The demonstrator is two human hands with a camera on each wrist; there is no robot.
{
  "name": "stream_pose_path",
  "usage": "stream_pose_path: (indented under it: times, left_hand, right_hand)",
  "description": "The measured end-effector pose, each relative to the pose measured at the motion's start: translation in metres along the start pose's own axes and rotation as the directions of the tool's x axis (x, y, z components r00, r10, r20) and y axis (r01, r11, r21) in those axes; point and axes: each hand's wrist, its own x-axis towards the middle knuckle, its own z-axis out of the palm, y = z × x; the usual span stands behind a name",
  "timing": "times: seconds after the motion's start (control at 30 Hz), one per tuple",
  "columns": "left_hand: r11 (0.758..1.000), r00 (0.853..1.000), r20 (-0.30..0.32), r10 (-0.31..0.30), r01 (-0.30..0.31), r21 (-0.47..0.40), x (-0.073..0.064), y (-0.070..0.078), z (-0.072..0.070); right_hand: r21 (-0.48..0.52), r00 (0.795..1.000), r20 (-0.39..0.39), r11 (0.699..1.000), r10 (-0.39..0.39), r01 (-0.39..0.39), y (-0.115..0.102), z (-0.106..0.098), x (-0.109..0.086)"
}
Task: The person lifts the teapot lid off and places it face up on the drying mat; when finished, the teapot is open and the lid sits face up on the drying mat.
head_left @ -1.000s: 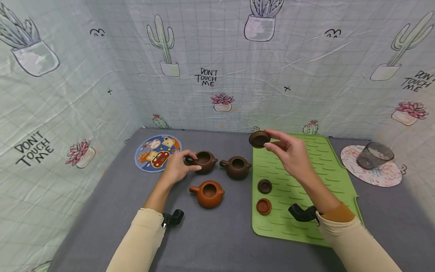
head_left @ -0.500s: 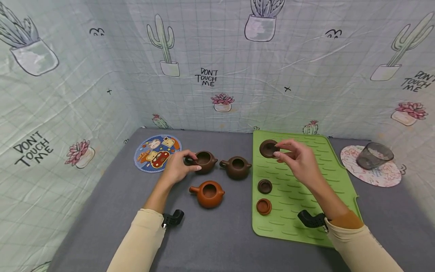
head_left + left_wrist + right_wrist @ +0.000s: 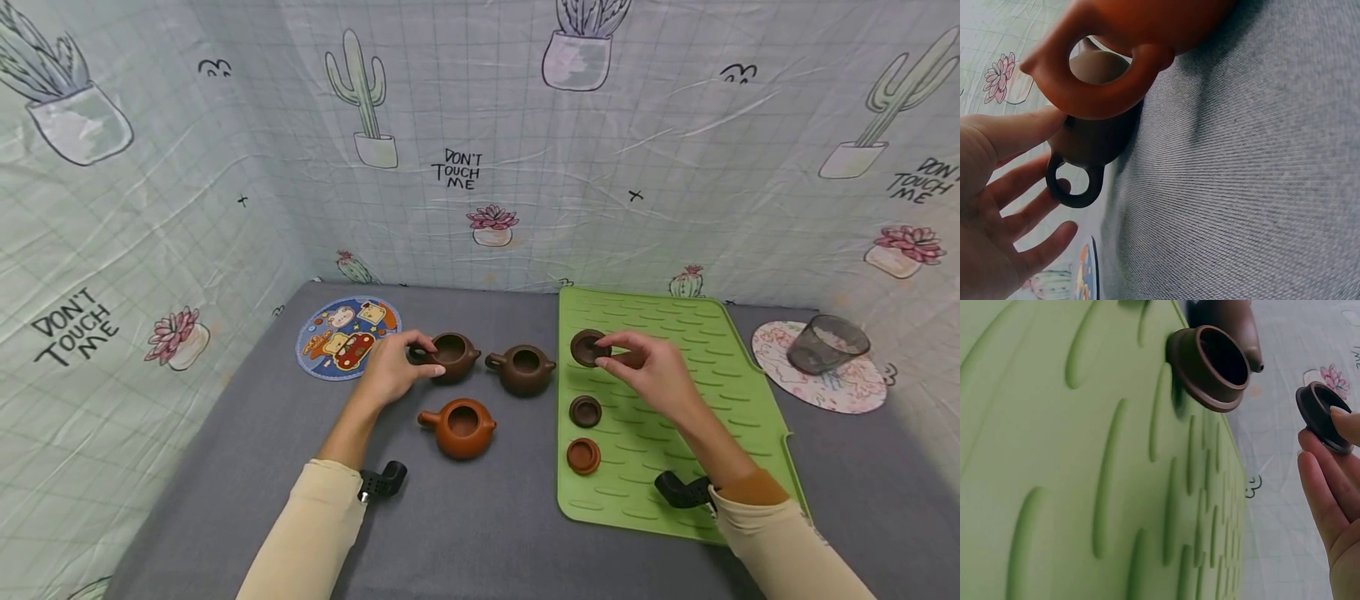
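My left hand (image 3: pixel 393 367) is at the handle side of a dark brown teapot (image 3: pixel 455 375), thumb and fingers on either side of it. In the left wrist view an orange-brown teapot (image 3: pixel 1160 19) partly hides that pot. My right hand (image 3: pixel 660 375) pinches a dark brown teapot lid (image 3: pixel 585 348) by its edge, hollow side up. The right wrist view shows this lid (image 3: pixel 1319 415) raised above the green mat (image 3: pixel 622 496). Two smaller lids, one dark (image 3: pixel 585 412) and one reddish (image 3: pixel 582 457), lie on the mat's left side, hollow side up.
A second dark teapot (image 3: pixel 523 383) stands right of the held one, beside the mat. Lidless too is the orange-brown teapot in front. A blue cartoon coaster (image 3: pixel 322 327) lies far left. A grey translucent cup (image 3: pixel 828 343) stands on a floral coaster (image 3: pixel 847 396) at right.
My right hand moved the lid rightward from above the mat's back left edge, then toward me, to just behind the other lids. The left hand stayed at its teapot.
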Motion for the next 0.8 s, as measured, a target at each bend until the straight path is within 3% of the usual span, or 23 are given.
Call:
stream_pose_path:
  times: [0.23,0.5,0.8]
  left_hand:
    - [1.000,1.000,0.001,-0.002,0.002,-0.001,0.001,0.002,0.000]
    - [1.000,1.000,0.005,-0.009,0.009,-0.005,0.000,0.002,0.000]
    - [1.000,1.000,0.010,-0.010,0.010,-0.015,0.000,0.003,-0.001]
  right_hand:
    - [-0.049,0.998,0.053,0.999,0.018,-0.015,0.009,0.005,0.002]
    - [-0.073,0.992,0.129,0.997,-0.013,0.023,0.025,0.015,0.002]
    - [-0.096,0.992,0.129,0.995,0.006,0.006,0.029,0.021,0.001]
